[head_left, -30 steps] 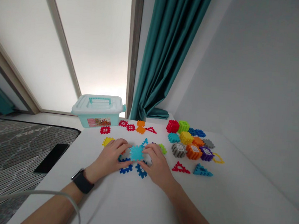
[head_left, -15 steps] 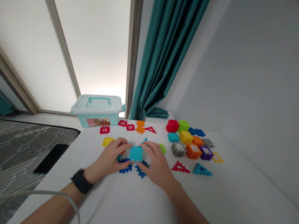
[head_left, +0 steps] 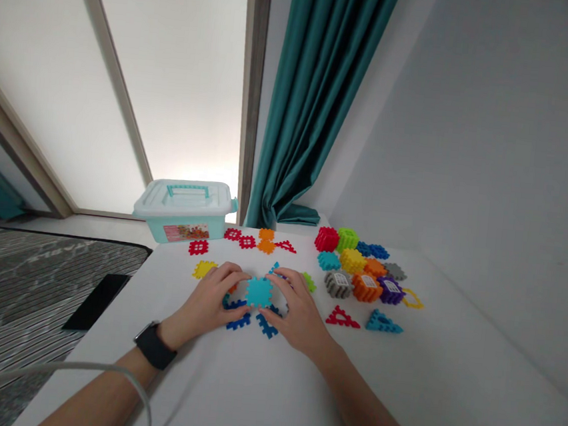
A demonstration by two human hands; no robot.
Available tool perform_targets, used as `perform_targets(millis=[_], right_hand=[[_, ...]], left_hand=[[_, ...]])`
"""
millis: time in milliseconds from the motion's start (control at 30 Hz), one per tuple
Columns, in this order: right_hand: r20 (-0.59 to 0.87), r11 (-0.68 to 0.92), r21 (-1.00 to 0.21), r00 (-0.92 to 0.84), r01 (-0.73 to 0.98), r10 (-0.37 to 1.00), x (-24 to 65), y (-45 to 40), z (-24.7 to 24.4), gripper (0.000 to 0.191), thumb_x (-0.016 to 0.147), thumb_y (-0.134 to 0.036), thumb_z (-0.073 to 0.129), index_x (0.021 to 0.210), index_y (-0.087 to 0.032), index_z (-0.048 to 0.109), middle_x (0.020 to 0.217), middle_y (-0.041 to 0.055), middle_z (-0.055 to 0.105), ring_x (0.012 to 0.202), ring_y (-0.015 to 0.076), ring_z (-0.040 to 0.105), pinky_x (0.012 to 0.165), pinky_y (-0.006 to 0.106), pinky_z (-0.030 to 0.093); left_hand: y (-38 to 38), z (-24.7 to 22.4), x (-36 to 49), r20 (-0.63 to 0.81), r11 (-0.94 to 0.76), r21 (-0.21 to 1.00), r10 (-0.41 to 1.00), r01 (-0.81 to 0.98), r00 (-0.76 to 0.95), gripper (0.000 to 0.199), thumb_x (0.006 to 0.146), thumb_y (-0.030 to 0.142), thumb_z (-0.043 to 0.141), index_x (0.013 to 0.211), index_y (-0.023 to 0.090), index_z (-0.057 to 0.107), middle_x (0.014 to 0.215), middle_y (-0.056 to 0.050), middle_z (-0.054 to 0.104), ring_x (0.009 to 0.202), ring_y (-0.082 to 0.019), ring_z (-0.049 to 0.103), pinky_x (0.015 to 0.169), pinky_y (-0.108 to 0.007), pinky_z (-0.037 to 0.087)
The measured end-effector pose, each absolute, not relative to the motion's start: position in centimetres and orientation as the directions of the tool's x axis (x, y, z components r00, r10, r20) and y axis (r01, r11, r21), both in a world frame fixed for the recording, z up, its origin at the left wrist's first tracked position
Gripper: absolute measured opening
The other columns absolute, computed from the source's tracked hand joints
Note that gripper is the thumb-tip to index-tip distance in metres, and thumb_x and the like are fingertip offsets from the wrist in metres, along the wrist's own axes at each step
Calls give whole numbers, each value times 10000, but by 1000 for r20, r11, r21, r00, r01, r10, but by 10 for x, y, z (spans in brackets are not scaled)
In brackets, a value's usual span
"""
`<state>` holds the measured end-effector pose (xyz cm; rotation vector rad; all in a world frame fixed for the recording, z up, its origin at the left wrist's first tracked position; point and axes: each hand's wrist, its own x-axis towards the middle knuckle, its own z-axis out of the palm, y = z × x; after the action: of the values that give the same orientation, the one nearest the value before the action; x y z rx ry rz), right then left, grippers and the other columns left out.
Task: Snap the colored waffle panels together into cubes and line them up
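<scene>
A light blue toothed square building tile [head_left: 259, 292] lies between my hands at the middle of the table. My left hand [head_left: 217, 294], with a black watch on its wrist, has thumb and fingers at the tile's left edge. On the opposite edge my right hand [head_left: 295, 306] grips it the same way. Dark blue toothed pieces, one on the left [head_left: 238, 322] and one on the right [head_left: 268, 326], show just below the thumbs. Other small pieces under the fingers are partly hidden, and a green piece [head_left: 309, 282] peeks out past my right hand.
To the right stand stacks of toothed tiles [head_left: 367, 288], with a red triangle [head_left: 343, 317] and a blue triangle [head_left: 385, 322] in front. Red squares [head_left: 247, 242] and orange pieces [head_left: 266, 240] lie behind. A lidded box [head_left: 183, 213] is back left; a cable [head_left: 98, 368] crosses my left forearm.
Almost nothing differs. Both hands stay on the light blue tile in the same place, and the view has shifted very slightly.
</scene>
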<state>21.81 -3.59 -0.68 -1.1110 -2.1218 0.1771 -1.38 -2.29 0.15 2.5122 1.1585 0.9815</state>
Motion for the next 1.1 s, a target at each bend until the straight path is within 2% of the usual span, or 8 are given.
perform_targets(millis=[400,700,867,1100], right_hand=[[526,613,-440,-365,657,768,218,-36,-8,513,834,-306,709,1314,-241,539,1321,131,540,1248,309,513,1055,506,463],[519,644,-458,-404,613,753,222,-33,-6,537,889,-321,651,1396,-275,481,1354,109,554,1266,293,518,1115,524,398],[519,640,-474,-395,604,758,224,-31,-9,507,875,-326,667,1357,-273,518,1342,115,555,1258,293,521,1078,501,439],[541,674,-469,-417,571,730,223,-32,-6,540,889,-321,656,1393,-260,470,1349,114,580,1274,288,521,1116,529,388]], left_hand=[[-21,-1,-15,482,-681,436,729,589,486,412,817,309,719,1192,214,576,1162,-99,551,1023,-253,572,883,-403,515],[-21,-1,-15,494,-673,507,739,538,458,437,807,261,732,1209,236,563,1178,-80,521,1049,-232,565,900,-380,519],[-21,-1,-16,484,-667,505,744,548,460,433,796,262,740,1197,233,579,1170,-79,533,1032,-233,569,898,-391,522],[-21,-3,-14,494,-661,544,750,517,439,425,812,297,743,1203,241,588,1159,-75,537,1034,-228,570,908,-392,523]])
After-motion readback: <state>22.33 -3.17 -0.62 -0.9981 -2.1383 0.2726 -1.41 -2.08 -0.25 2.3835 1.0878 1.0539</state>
